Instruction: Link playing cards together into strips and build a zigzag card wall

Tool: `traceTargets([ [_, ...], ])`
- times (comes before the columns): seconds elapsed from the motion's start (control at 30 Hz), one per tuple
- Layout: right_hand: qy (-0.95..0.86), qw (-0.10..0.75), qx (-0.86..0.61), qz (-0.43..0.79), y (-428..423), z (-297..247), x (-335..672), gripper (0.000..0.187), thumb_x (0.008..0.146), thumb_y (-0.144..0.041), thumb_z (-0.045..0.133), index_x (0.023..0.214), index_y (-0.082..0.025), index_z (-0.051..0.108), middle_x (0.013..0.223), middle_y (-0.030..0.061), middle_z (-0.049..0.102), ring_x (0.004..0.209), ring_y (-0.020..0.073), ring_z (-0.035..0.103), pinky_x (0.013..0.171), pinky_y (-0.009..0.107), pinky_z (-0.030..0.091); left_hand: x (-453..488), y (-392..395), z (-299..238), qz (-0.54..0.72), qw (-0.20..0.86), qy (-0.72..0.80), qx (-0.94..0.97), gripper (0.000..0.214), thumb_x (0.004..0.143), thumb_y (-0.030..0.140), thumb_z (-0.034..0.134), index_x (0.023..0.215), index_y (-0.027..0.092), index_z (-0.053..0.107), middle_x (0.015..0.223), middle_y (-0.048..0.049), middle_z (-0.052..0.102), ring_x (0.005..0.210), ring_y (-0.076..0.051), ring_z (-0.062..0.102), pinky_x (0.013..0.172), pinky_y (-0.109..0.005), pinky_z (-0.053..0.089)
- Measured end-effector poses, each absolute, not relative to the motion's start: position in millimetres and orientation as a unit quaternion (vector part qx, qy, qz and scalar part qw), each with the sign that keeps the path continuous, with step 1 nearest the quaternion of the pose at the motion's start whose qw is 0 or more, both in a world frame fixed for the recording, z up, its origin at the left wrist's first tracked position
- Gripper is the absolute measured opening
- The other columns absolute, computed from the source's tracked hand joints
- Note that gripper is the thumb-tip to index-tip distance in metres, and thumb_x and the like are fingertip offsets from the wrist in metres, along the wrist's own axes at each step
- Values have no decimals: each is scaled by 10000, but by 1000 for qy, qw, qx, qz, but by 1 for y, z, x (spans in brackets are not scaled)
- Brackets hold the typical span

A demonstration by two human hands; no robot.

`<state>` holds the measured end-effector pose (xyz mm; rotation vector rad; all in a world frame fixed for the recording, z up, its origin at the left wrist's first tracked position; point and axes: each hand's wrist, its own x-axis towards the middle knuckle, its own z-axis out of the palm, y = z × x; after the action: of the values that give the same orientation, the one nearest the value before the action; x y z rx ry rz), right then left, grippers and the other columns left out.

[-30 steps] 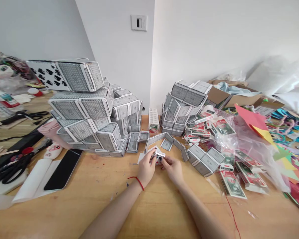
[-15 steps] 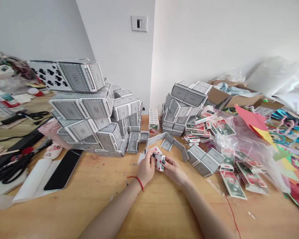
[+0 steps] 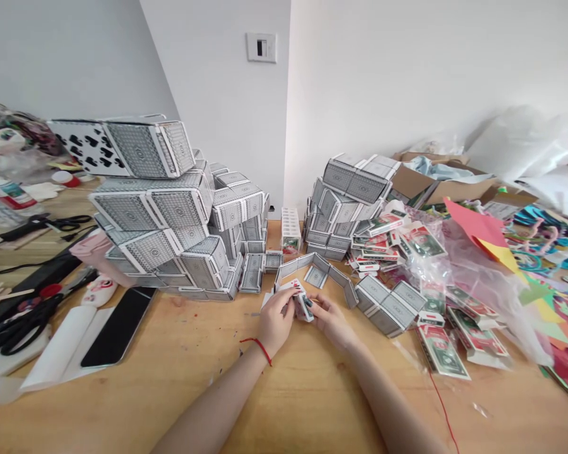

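Just in front of the person, near the middle of the pale wooden table (image 3: 284,403), sits a small folded block of white playing cards with red pips (image 3: 303,304). Both hands are closed on it. The left hand (image 3: 273,320) pinches its left side and the right hand (image 3: 332,321) grips its right side with bent fingers. The fingers cover most of the block, so its exact shape is hard to make out. It seems to sit low over the tabletop, perhaps touching it. A thin red string bracelet (image 3: 255,345) circles the left wrist.

Just behind the hands lies a zigzag strip of grey-backed folded cards (image 3: 319,263). To the left rises a tall heap of grey-patterned card cubes (image 3: 170,214), and a smaller heap of the same cubes (image 3: 350,189) stands behind on the right. Two loose grey card cubes (image 3: 390,304) lie just right of the right hand.

Further right, a clear plastic bag of red-and-green card packs (image 3: 435,265) spills over the table, with bright sheets of coloured paper (image 3: 492,239) and an open brown cardboard box (image 3: 435,180) beyond. At the left lie a flat black phone (image 3: 118,325) and black-handled scissors (image 3: 14,321). Both forearms are cut off at the bottom edge.
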<state>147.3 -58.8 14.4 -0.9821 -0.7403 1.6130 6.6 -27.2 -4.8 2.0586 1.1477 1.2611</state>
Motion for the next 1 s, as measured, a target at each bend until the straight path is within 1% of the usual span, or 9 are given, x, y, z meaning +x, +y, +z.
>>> traceTargets([
  [0.13, -309, 549, -442, 638, -56, 11, 151, 401, 612, -400, 704, 917, -179, 567, 887, 67, 655, 788, 194, 621, 718, 324, 481, 7, -27, -5, 466, 215, 437, 738, 261, 798, 113, 433, 986, 207, 588, 985, -42, 642, 933, -154, 581, 836, -316, 465],
  [0.3, -266, 627, -487, 547, -53, 5, 160, 370, 632, -424, 673, 895, -182, 578, 919, 52, 619, 817, 202, 600, 648, 304, 510, 5, -25, -8, 459, 225, 465, 723, 230, 795, 146, 459, 970, 203, 597, 938, -40, 656, 867, -151, 607, 776, -297, 492],
  [0.43, -268, 622, -496, 543, -54, 8, 164, 358, 662, -441, 640, 914, -193, 578, 903, 44, 614, 820, 210, 598, 584, 287, 516, 6, -25, -10, 466, 248, 479, 701, 205, 795, 204, 494, 976, 199, 590, 904, -44, 660, 777, -139, 623, 683, -259, 513],
  [0.53, -275, 627, -478, 550, -55, 11, 161, 357, 671, -447, 630, 922, -200, 573, 913, 47, 621, 826, 214, 602, 590, 290, 514, 8, -27, -8, 464, 278, 471, 697, 161, 781, 238, 525, 920, 189, 588, 860, -42, 658, 691, -127, 620, 623, -248, 518],
  [0.6, -277, 631, -462, 558, -55, 12, 159, 355, 668, -440, 638, 920, -199, 573, 929, 52, 620, 818, 210, 606, 613, 298, 511, 8, -29, -5, 452, 293, 451, 711, 131, 768, 242, 543, 880, 183, 577, 841, -40, 648, 695, -128, 614, 636, -259, 519],
  [0.73, -289, 614, -452, 578, -55, 11, 157, 366, 651, -452, 650, 898, -192, 577, 891, 59, 629, 760, 200, 612, 627, 309, 497, 9, -31, 0, 427, 299, 390, 759, 117, 726, 220, 584, 831, 184, 546, 992, -69, 606, 933, -182, 576, 775, -332, 497],
  [0.8, -297, 600, -458, 584, -55, 11, 156, 368, 645, -461, 653, 885, -193, 578, 874, 55, 633, 727, 191, 613, 626, 309, 491, 8, -32, 3, 410, 301, 369, 778, 125, 697, 196, 603, 801, 188, 534, 1097, -82, 565, 1017, -202, 537, 791, -346, 490],
  [0.9, -304, 588, -464, 589, -56, 10, 155, 365, 642, -449, 661, 879, -182, 585, 848, 51, 633, 710, 178, 607, 639, 301, 488, 7, -33, 6, 386, 300, 361, 794, 124, 677, 162, 604, 764, 194, 523, 1150, -82, 532, 1002, -196, 540, 747, -319, 498],
  [1.0, -304, 583, -467, 591, -56, 9, 155, 357, 637, -430, 672, 876, -176, 593, 832, 46, 631, 711, 168, 600, 642, 286, 488, 7, -34, 7, 376, 292, 365, 800, 111, 676, 151, 592, 742, 194, 514, 1137, -79, 521, 896, -170, 568, 687, -291, 496],
])
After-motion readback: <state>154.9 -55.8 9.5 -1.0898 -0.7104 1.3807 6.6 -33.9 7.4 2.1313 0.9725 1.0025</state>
